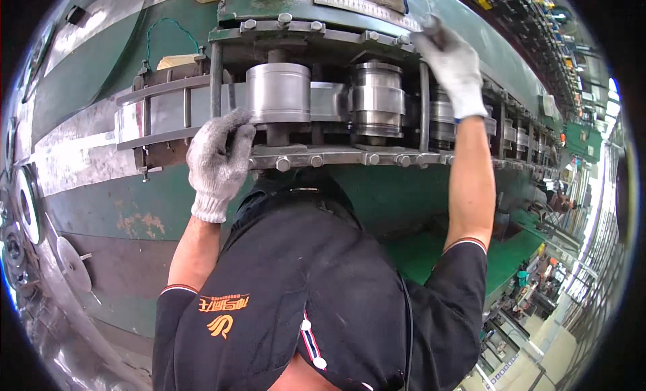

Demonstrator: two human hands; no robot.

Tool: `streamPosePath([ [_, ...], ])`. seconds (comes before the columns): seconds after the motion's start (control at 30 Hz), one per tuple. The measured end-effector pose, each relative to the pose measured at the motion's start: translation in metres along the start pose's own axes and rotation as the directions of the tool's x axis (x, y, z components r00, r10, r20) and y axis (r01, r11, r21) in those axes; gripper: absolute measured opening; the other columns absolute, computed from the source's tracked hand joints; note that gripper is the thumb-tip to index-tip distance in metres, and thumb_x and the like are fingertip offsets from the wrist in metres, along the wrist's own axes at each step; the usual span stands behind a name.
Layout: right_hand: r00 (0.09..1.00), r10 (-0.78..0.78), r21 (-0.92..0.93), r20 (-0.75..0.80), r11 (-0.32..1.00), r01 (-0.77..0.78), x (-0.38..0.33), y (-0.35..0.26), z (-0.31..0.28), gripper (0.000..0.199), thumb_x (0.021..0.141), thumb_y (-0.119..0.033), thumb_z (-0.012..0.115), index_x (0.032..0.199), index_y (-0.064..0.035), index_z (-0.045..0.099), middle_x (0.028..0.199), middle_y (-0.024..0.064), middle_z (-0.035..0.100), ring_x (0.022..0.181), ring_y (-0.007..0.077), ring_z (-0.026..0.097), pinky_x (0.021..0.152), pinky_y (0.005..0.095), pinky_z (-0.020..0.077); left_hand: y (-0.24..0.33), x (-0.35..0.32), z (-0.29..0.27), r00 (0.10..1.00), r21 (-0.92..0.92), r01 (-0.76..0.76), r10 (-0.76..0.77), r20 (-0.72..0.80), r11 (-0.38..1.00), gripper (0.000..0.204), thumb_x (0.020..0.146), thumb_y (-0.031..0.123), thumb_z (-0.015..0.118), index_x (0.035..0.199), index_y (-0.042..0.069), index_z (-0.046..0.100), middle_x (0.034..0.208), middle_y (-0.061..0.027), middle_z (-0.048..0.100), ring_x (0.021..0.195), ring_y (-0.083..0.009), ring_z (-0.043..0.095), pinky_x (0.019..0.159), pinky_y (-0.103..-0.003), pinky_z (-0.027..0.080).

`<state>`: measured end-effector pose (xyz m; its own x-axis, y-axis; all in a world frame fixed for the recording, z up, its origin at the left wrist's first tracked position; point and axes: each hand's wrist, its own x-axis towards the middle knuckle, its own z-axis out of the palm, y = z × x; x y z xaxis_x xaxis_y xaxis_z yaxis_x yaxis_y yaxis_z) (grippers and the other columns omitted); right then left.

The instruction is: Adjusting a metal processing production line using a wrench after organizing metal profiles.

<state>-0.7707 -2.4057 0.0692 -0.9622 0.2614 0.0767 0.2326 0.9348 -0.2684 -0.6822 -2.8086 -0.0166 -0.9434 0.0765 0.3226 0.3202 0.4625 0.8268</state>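
My left hand, in a light knitted glove, is at the near rail of a roll-forming machine, beside a wide steel roller. Its fingers are curled; whatever they grip, if anything, is hidden. Farther off, my right hand reaches over to the far rail, near its bolts. The fingers of that glove are drawn together, with dark, slightly blurred tips, and I cannot make out what is in them. Between my hands stands a stepped steel roller. A metal strip passes behind the rollers.
More rollers run off to the right. At left, a guide frame holds the strip's end. A ruler lies on the green machine bed beyond the far rail. Round metal discs are at lower left.
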Motion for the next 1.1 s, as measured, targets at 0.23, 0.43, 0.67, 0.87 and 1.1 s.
streamPosePath([
  [0.23, 0.986, -0.158, -0.163, -0.052, 0.975, 0.148, 0.004, -0.011, 0.039, 0.051, 0.092, -0.052, 0.069, 0.110, -0.0049, 0.073, 0.103, 0.0241, 0.073, 0.100, 0.0436, 0.069, 0.087, 0.0504, 0.0545, -0.008, -0.006, 0.007, 0.998, -0.042, 0.057, -0.059, -0.025, 0.997, 0.019, 0.089, 0.002, 0.076, 0.108, 0.001, 0.075, 0.099, -0.0121, 0.076, 0.091, -0.0208, 0.073, 0.082, -0.033, 0.057],
  [0.43, 0.879, -0.465, 0.019, -0.108, 0.883, 0.470, 0.008, 0.010, 0.043, 0.034, 0.095, -0.031, 0.071, 0.120, -0.0078, 0.070, 0.110, 0.0200, 0.073, 0.104, 0.0417, 0.068, 0.089, 0.0468, 0.0548, -0.009, -0.007, 0.007, 0.997, -0.068, 0.075, -0.077, -0.028, 0.995, 0.020, 0.093, -0.001, 0.071, 0.113, -0.002, 0.074, 0.103, -0.0127, 0.076, 0.094, -0.0183, 0.073, 0.083, -0.031, 0.058],
  [0.67, 0.976, -0.209, -0.104, 0.053, 0.971, 0.214, 0.000, -0.024, 0.027, 0.037, 0.100, -0.033, 0.067, 0.121, -0.0027, 0.067, 0.110, 0.0142, 0.073, 0.105, 0.0300, 0.072, 0.089, 0.0405, 0.0587, -0.010, -0.009, 0.008, 0.991, -0.061, 0.129, -0.131, -0.021, 0.990, 0.022, 0.095, -0.003, 0.068, 0.116, -0.003, 0.073, 0.109, -0.0129, 0.075, 0.098, -0.0173, 0.072, 0.086, -0.030, 0.058],
  [0.87, 0.951, -0.308, 0.624, -0.020, 0.740, 0.252, 0.003, 0.010, 0.037, 0.025, 0.083, -0.012, 0.080, 0.104, -0.0025, 0.070, 0.097, 0.0159, 0.072, 0.092, 0.0323, 0.070, 0.081, 0.0396, 0.0545, -0.011, -0.010, 0.011, 0.989, -0.090, 0.140, -0.144, -0.034, 0.986, 0.022, 0.095, -0.003, 0.068, 0.117, -0.003, 0.072, 0.109, -0.0126, 0.074, 0.098, -0.0174, 0.072, 0.086, -0.030, 0.058],
  [1.1, 0.951, -0.290, 0.266, -0.106, 0.913, 0.308, 0.002, 0.004, 0.042, 0.028, 0.085, -0.017, 0.080, 0.107, -0.0032, 0.071, 0.098, 0.0153, 0.072, 0.093, 0.0318, 0.070, 0.083, 0.0393, 0.0548, -0.014, -0.011, 0.009, 0.990, -0.070, 0.132, -0.136, -0.044, 0.989, 0.022, 0.095, -0.003, 0.068, 0.117, -0.003, 0.072, 0.110, -0.0125, 0.075, 0.100, -0.0174, 0.072, 0.087, -0.030, 0.058],
])
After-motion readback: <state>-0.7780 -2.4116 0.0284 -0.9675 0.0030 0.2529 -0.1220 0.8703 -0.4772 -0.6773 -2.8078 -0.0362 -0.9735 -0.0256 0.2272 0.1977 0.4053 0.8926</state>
